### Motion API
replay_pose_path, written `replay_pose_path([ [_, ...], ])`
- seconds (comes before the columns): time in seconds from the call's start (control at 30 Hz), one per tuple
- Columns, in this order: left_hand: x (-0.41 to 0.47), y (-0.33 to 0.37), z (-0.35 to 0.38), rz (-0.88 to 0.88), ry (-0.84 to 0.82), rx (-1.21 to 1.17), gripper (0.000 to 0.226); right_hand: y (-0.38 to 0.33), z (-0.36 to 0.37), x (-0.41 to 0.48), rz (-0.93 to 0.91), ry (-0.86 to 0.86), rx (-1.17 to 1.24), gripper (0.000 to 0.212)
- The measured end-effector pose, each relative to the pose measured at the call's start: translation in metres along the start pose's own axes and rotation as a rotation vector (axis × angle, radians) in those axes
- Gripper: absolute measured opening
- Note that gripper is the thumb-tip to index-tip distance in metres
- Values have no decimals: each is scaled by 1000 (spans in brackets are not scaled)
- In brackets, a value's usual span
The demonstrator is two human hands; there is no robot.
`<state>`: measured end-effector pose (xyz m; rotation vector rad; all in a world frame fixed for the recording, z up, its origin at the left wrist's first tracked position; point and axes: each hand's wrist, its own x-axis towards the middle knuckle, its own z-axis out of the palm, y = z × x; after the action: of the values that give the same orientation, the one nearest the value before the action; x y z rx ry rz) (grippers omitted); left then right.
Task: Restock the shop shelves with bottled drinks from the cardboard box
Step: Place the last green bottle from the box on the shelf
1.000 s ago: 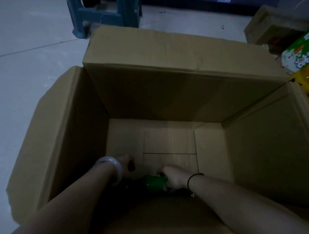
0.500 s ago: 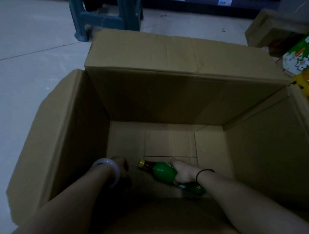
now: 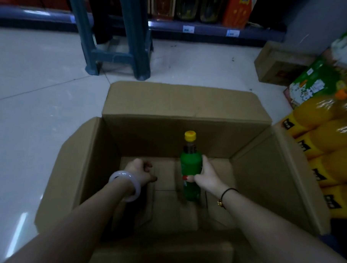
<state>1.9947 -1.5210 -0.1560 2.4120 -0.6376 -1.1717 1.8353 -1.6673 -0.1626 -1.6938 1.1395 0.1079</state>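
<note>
**Head view**

1. The cardboard box (image 3: 186,100) stands on the floor (image 3: 41,85) with its flaps folded outward.
2. The right hand (image 3: 206,174) is wrapped round the middle of the green bottle (image 3: 191,164), with the fingers curled about the label.
3. The bottle is upright, with its yellow cap (image 3: 190,136) on top. It is inside the box opening and clear of the box bottom.
4. The left hand (image 3: 139,169) is also inside the box, to the left of the bottle and apart from it. Its fingers are loosely curled and nothing shows in them. A white bangle (image 3: 126,186) sits on that wrist.

**Change**

- Half a second ago the bottle lay low near the box bottom, with its cap pointing left. It is now turned upright and lifted.
- The left hand has come up from the bottom without a bottle.
- The view has risen as well. A shelf (image 3: 193,27) with price tags and a blue stool (image 3: 117,39) now show across the floor.

**Meaning for the task**

- Removing this bottle from the box is judged nearly done. Carrying it to a shelf comes next.
- No other bottle shows on the visible part of the box bottom. The near part is hidden by the arms and the near flap.
- The pictures do not show which shelf is to receive the bottle. Wrapped packs of orange drinks (image 3: 331,146) lie just beside the box on the right.
</note>
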Motion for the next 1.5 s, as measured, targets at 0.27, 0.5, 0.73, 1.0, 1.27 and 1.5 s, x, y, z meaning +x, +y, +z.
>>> replay_pose_path([
  [0.27,-111,96,-93,101,9,142,38,-118,-94,-112,-73,115,155,67],
  [0.5,-236,231,-204,227,48,138,37,-250,-195,-239,-107,177,203,58],
  [0.73,-377,377,-307,434,185,135,48,-392,-310,-380,-231,312,292,58],
  [1.0,-501,493,-390,694,231,199,53,-496,-390,-506,-350,493,478,58],
  [1.27,-607,562,-392,1041,132,269,52,-518,-422,-637,-425,801,600,58],
  [1.5,-698,593,-331,1344,28,311,40,-478,-428,-751,-384,1105,636,53],
])
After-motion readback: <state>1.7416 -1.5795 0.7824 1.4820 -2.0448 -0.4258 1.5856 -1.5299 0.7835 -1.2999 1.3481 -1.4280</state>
